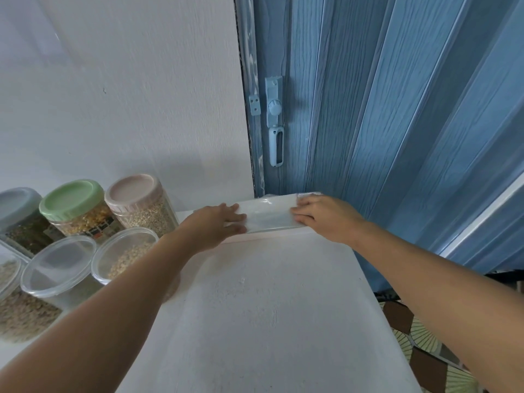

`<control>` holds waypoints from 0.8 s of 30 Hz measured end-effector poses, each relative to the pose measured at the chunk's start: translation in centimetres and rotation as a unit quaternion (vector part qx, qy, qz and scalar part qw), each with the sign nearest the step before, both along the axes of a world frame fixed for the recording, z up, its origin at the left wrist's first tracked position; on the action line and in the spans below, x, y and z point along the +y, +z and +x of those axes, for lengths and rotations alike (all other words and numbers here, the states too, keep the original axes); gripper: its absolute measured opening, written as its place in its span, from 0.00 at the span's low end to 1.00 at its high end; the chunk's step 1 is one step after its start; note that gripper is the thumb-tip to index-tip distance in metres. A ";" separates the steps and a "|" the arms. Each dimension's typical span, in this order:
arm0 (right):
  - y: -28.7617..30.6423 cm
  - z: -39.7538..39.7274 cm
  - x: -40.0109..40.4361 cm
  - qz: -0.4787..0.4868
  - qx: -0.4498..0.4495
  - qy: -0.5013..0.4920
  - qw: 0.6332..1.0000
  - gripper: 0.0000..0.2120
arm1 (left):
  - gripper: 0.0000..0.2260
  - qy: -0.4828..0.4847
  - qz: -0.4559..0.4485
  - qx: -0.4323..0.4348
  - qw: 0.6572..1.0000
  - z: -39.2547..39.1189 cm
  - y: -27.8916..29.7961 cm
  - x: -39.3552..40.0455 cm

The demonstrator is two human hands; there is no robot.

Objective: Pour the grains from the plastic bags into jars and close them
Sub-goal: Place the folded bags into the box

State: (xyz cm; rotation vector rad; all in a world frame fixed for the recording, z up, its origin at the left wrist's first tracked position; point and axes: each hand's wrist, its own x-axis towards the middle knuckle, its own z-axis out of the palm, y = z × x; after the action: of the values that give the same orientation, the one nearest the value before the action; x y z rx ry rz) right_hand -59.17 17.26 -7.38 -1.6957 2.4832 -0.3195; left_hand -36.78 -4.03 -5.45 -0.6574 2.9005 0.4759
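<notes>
An empty-looking clear plastic bag (269, 214) lies flat at the far edge of the white counter (255, 307), just by the blue folding door (397, 109). The left hand (215, 222) grips its left end between fingers and thumb; the right hand (323, 215) presses its right end with fingers laid flat. The jars (85, 208) stand lidded at left. The slick bag so near the edge could slide off behind the counter if pushed.
</notes>
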 end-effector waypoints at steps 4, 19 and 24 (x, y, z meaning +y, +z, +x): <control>0.3 -0.2 -0.2 0.075 -0.039 -0.040 0.996 0.22 | 0.23 -0.013 -0.004 -0.047 0.999 -0.5 0.0 0.1; 0.5 -0.7 -0.1 0.158 -0.007 -0.003 0.987 0.24 | 0.23 0.028 0.026 -0.025 0.999 -0.5 0.1 -0.5; 0.2 -1.0 -0.4 0.129 -0.061 -0.035 0.989 0.22 | 0.24 0.041 0.030 -0.028 0.998 -0.9 0.5 -0.6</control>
State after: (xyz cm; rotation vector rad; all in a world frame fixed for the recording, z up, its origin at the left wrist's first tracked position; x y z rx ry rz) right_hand -60.20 16.81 -7.18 -1.4460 2.3802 -0.0981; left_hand -37.66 -4.67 -4.99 -0.7699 2.8041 0.5436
